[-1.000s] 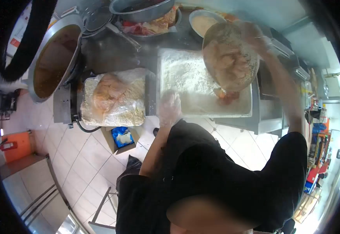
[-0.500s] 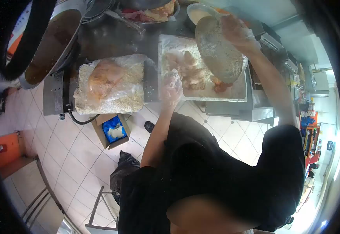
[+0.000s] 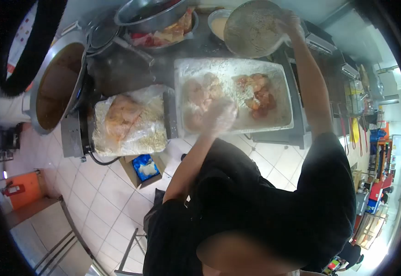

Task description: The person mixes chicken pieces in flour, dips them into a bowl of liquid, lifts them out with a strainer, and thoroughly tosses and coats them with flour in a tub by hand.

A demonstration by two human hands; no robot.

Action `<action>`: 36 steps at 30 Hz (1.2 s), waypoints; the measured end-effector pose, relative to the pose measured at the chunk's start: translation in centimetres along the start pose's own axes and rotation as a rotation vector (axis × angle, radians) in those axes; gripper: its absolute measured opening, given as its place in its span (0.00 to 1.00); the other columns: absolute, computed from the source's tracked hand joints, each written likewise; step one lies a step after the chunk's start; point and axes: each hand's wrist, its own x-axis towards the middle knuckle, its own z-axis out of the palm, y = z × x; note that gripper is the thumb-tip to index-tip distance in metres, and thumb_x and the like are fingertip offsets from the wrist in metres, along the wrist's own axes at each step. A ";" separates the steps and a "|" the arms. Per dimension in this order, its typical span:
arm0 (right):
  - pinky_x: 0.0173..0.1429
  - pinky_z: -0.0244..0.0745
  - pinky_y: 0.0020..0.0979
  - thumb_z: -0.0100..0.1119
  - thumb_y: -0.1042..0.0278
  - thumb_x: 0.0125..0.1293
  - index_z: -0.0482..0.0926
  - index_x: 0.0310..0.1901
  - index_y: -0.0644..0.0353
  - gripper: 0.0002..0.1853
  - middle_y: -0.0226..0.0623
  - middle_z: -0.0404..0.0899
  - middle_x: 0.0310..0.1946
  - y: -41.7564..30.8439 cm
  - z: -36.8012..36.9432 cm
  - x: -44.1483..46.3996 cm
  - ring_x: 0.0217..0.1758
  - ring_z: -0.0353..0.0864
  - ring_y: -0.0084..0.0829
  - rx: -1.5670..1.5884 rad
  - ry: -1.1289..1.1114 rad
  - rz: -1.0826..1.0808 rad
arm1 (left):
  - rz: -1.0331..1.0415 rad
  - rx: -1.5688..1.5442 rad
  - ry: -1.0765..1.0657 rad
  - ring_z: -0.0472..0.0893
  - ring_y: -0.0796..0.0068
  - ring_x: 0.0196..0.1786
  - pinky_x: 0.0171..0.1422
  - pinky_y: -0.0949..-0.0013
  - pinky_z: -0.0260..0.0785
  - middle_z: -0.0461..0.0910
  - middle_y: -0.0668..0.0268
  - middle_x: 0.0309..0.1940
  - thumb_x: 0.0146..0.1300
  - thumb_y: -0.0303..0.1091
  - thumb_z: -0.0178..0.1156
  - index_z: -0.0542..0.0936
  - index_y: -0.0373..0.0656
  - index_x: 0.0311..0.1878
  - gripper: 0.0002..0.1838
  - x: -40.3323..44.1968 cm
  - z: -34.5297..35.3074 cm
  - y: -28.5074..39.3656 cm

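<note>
My right hand (image 3: 288, 26), in a clear plastic glove, grips the edge of a round mesh sieve (image 3: 250, 31) beyond the back right of a white tray (image 3: 288, 99). Pale flour covers the tray's inside. Floured pieces of meat (image 3: 200, 92) lie at its left, and redder pieces of raw meat (image 3: 261, 94) sit in a heap at its right. Over the tray's front middle is my left hand (image 3: 222, 115), gloved too and smeared by motion. Its fingers cannot be made out, nor whether it touches the meat.
Left of the tray, a plastic bag of raw meat (image 3: 123, 117) lies on a crumb-filled tray (image 3: 152, 146). A large pot of brown liquid (image 3: 55, 87) stands farther left. Metal bowls (image 3: 156, 18) and a bowl of pale liquid (image 3: 218, 25) are at the back.
The sieve has moved up and back off the tray, uncovering the redder meat. My left hand has moved right, from the tray's left edge to its front middle. The view has shifted slightly.
</note>
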 end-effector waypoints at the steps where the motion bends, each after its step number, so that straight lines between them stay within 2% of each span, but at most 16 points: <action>1: 0.51 0.77 0.35 0.60 0.49 0.62 0.75 0.54 0.57 0.25 0.38 0.82 0.44 -1.3 0.9 0.5 0.46 0.83 0.38 -0.056 -0.008 0.090 | -0.117 -0.264 -0.019 0.79 0.60 0.29 0.38 0.57 0.73 0.78 0.59 0.27 0.56 0.32 0.58 0.79 0.40 0.27 0.07 1.3 4.6 1.5; 2: 0.50 0.77 0.34 0.60 0.45 0.61 0.78 0.51 0.56 0.25 0.37 0.83 0.42 -3.6 1.9 1.0 0.45 0.83 0.36 -0.109 -0.019 0.181 | -0.237 -0.526 -0.040 0.80 0.60 0.30 0.38 0.58 0.74 0.79 0.58 0.27 0.55 0.31 0.58 0.80 0.40 0.27 0.06 2.1 10.8 3.0; 4: 0.48 0.78 0.33 0.60 0.40 0.59 0.83 0.44 0.56 0.25 0.36 0.83 0.39 -5.3 3.9 3.1 0.44 0.84 0.34 -0.191 -0.054 0.325 | -0.330 -0.640 -0.178 0.82 0.60 0.33 0.40 0.59 0.76 0.82 0.59 0.28 0.53 0.29 0.58 0.83 0.40 0.28 0.05 4.8 14.4 3.4; 6: 0.47 0.78 0.32 0.61 0.39 0.57 0.85 0.39 0.56 0.25 0.37 0.84 0.37 -3.9 7.1 5.3 0.43 0.84 0.33 -0.225 -0.127 0.385 | -0.275 -0.349 -0.414 0.84 0.61 0.37 0.42 0.61 0.77 0.84 0.60 0.31 0.52 0.27 0.58 0.85 0.41 0.30 0.06 6.7 14.3 3.7; 8: 0.47 0.78 0.32 0.63 0.40 0.56 0.85 0.36 0.57 0.24 0.37 0.83 0.35 -1.8 10.4 6.1 0.43 0.84 0.33 -0.260 -0.178 0.362 | -0.137 -0.254 -0.377 0.84 0.62 0.38 0.42 0.62 0.76 0.85 0.60 0.33 0.55 0.29 0.57 0.85 0.43 0.29 0.08 6.4 16.7 3.6; 12: 0.47 0.77 0.32 0.66 0.44 0.52 0.83 0.33 0.58 0.22 0.39 0.83 0.34 3.7 17.2 5.3 0.41 0.84 0.36 0.107 -0.222 0.369 | -0.128 -0.288 -0.547 0.83 0.61 0.36 0.45 0.61 0.75 0.84 0.61 0.30 0.56 0.31 0.57 0.85 0.43 0.28 0.08 1.1 12.6 2.6; 15: 0.49 0.76 0.33 0.64 0.47 0.54 0.83 0.37 0.59 0.21 0.39 0.83 0.36 6.4 21.5 4.6 0.42 0.83 0.36 0.039 -0.272 0.324 | -0.289 -0.230 -0.695 0.83 0.60 0.34 0.47 0.59 0.73 0.83 0.62 0.27 0.57 0.33 0.56 0.85 0.44 0.28 0.09 -1.4 9.8 2.8; 19: 0.52 0.75 0.37 0.57 0.53 0.61 0.80 0.44 0.61 0.19 0.41 0.83 0.39 3.8 13.1 -0.1 0.45 0.82 0.40 0.182 -0.432 0.074 | -0.512 0.012 -0.752 0.81 0.59 0.31 0.50 0.57 0.71 0.81 0.63 0.24 0.59 0.36 0.56 0.84 0.44 0.28 0.10 -2.1 8.8 2.6; 21: 0.52 0.75 0.40 0.53 0.55 0.63 0.79 0.46 0.62 0.19 0.43 0.83 0.40 -0.1 11.6 -4.8 0.46 0.82 0.43 0.334 -0.647 -0.093 | -0.607 0.134 -0.727 0.81 0.59 0.30 0.51 0.56 0.70 0.81 0.64 0.22 0.60 0.37 0.56 0.84 0.44 0.28 0.11 -1.9 8.3 2.7; 25: 0.54 0.75 0.45 0.47 0.59 0.66 0.76 0.50 0.64 0.19 0.48 0.83 0.41 -9.1 15.2 -13.9 0.48 0.82 0.49 0.401 -0.969 -0.181 | -0.690 0.178 -0.385 0.79 0.59 0.24 0.42 0.56 0.71 0.78 0.65 0.17 0.57 0.37 0.56 0.83 0.44 0.25 0.11 -0.6 6.9 3.5; 27: 0.47 0.77 0.44 0.47 0.60 0.67 0.77 0.50 0.64 0.19 0.47 0.82 0.41 -11.9 18.3 -16.9 0.40 0.81 0.47 0.435 -0.950 -0.098 | -0.863 0.018 -0.784 0.80 0.61 0.35 0.42 0.57 0.71 0.81 0.62 0.30 0.55 0.36 0.57 0.83 0.44 0.32 0.08 1.8 5.3 3.6; 28: 0.42 0.78 0.43 0.46 0.61 0.68 0.79 0.48 0.64 0.18 0.46 0.82 0.40 -12.5 19.8 -18.0 0.34 0.80 0.43 0.383 -0.915 -0.186 | -0.943 -0.065 -0.977 0.81 0.61 0.41 0.42 0.57 0.70 0.82 0.60 0.37 0.54 0.35 0.58 0.84 0.45 0.36 0.09 2.6 5.1 3.4; 29: 0.37 0.80 0.42 0.45 0.62 0.69 0.81 0.46 0.63 0.17 0.44 0.81 0.39 -12.8 21.1 -19.0 0.27 0.78 0.40 0.327 -0.877 -0.274 | -0.932 -0.058 -0.903 0.82 0.60 0.38 0.40 0.57 0.71 0.83 0.59 0.35 0.55 0.36 0.57 0.84 0.43 0.37 0.11 2.0 6.1 3.3; 31: 0.38 0.79 0.43 0.48 0.59 0.68 0.82 0.45 0.62 0.18 0.44 0.82 0.38 -12.5 23.0 -21.8 0.30 0.79 0.40 0.384 -1.087 -0.335 | -0.907 -0.052 -0.757 0.83 0.56 0.33 0.35 0.58 0.72 0.84 0.56 0.33 0.56 0.37 0.57 0.84 0.40 0.38 0.13 -0.2 8.5 3.9; 33: 0.40 0.77 0.44 0.51 0.58 0.64 0.82 0.40 0.63 0.17 0.45 0.82 0.37 -13.2 21.1 -22.0 0.33 0.81 0.42 0.390 -1.249 -0.417 | -0.906 -0.187 -0.840 0.83 0.55 0.36 0.37 0.58 0.72 0.84 0.53 0.37 0.56 0.37 0.56 0.83 0.38 0.41 0.15 5.1 3.2 2.8; 36: 0.38 0.76 0.43 0.53 0.59 0.62 0.82 0.37 0.60 0.14 0.42 0.81 0.32 -14.2 19.7 -26.5 0.33 0.81 0.41 0.345 -1.231 -0.577 | -0.895 -0.323 -0.808 0.82 0.56 0.34 0.43 0.55 0.73 0.83 0.56 0.32 0.57 0.38 0.55 0.84 0.40 0.38 0.14 2.7 5.3 4.0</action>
